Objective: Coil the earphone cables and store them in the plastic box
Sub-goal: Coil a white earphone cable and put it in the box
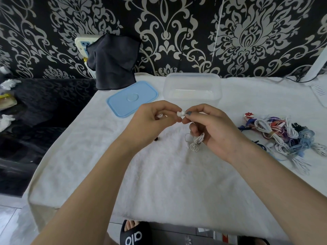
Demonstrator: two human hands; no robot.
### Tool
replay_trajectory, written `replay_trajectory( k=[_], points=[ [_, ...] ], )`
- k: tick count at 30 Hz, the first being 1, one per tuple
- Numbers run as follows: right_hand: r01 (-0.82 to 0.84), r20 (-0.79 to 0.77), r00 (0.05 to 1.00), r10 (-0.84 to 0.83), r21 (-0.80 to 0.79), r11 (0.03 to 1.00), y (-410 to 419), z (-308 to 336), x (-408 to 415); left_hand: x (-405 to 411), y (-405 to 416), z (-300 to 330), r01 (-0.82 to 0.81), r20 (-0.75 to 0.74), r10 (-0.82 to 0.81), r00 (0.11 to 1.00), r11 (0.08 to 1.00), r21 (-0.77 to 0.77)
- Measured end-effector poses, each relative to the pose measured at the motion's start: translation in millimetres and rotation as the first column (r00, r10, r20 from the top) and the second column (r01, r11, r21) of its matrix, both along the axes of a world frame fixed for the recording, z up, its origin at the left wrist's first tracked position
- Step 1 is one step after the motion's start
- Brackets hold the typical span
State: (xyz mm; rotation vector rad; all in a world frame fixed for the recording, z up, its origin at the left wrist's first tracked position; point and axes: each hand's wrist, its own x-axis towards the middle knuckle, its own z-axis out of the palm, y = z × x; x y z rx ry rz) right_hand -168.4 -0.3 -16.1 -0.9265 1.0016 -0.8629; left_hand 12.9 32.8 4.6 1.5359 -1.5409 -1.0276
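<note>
**White earphones in hand, loose end ready to snag**

My left hand (pixel 152 119) pinches one white earbud (pixel 180 114) at its fingertips, with what looks like the second bud tucked under its curled fingers. My right hand (pixel 210 131) pinches the same bud from the other side, its lower fingers curled round a small bunch of white cable (pixel 195 143) that dangles just above the towel-covered worktop (pixel 159 174).

That bunch looks loosely gathered. If I ease my right fingers to start winding, I judge the loops could spill and knot. Pulling the buds apart too sharply might tighten a tangle.

The clear plastic box (pixel 192 89) stands open just beyond my hands, apparently empty, with its blue lid (pixel 132 99) beside it. To my right, the pile of other cables (pixel 283 137) could catch a trailing end.
</note>
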Motion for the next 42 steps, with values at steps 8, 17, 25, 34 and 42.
replay_trajectory(
  k=[8, 17, 25, 34, 42],
  points=[
    [-0.029, 0.053, 0.998, 0.026, 0.051, 0.998, -3.2, -0.6, 0.6, 0.8, -2.5, -1.4, 0.010, -0.021, -0.011, 1.000, 0.999, -0.033],
    [-0.088, 0.131, 0.988, 0.078, 0.073, 0.993, -3.5, 2.5, -1.3, 2.3, -2.4, -0.5, 0.045, -0.093, -0.049, 0.994, 0.998, -0.048],
    [-0.128, 0.208, 0.972, 0.105, 0.102, 0.986, -3.7, 4.2, -3.2, 5.2, -3.6, -0.4, 0.067, -0.162, -0.073, 0.984, 0.997, -0.039],
    [-0.172, 0.315, 0.943, 0.104, 0.196, 0.965, 0.7, 4.4, -1.0, 5.9, -5.0, 0.8, 0.157, -0.420, -0.093, 0.903, 0.980, 0.120],
    [-0.123, 0.383, 0.923, -0.017, 0.336, 0.934, 1.2, 3.2, 5.0, 0.3, -3.4, -3.8, 0.018, -0.106, -0.031, 0.994, 0.992, -0.128]
  ],
)
